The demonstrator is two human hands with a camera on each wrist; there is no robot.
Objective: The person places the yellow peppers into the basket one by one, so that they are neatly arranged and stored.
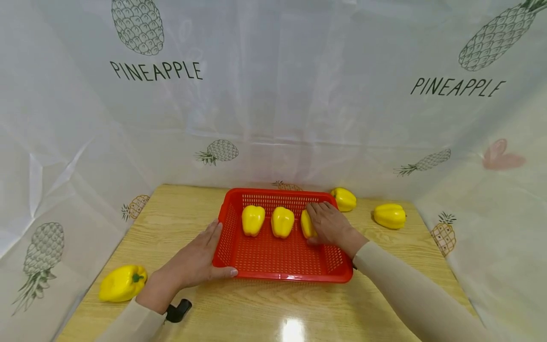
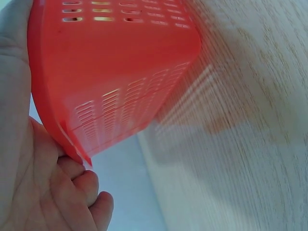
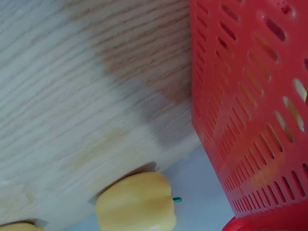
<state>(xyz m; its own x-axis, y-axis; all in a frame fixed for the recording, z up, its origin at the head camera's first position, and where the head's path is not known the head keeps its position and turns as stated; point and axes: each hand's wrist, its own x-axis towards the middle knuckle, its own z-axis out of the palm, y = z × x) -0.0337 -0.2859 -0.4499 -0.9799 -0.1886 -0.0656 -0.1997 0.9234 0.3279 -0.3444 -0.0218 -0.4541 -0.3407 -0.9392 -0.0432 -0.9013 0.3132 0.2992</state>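
A red perforated plastic basket (image 1: 278,276) sits on the wooden table. My left hand (image 1: 194,261) holds its left front corner, the thumb on the front rim and the fingers along the left rim. In the left wrist view the fingertips curl at the rim of the basket (image 2: 115,62). Inside the basket, my right hand (image 1: 331,224) grips a yellow bell pepper (image 1: 306,225) near the right end, partly covering it. Two more yellow bell peppers, a left one (image 1: 253,221) and a middle one (image 1: 282,222), stand in a row beside it.
Outside the basket, one yellow pepper (image 1: 344,199) lies behind its right back corner, another (image 1: 390,216) farther right, and a third (image 1: 122,283) at the table's left edge. Pineapple-printed sheeting (image 1: 273,104) encloses the table's back and sides. A black object (image 1: 178,311) shows by the left wrist.
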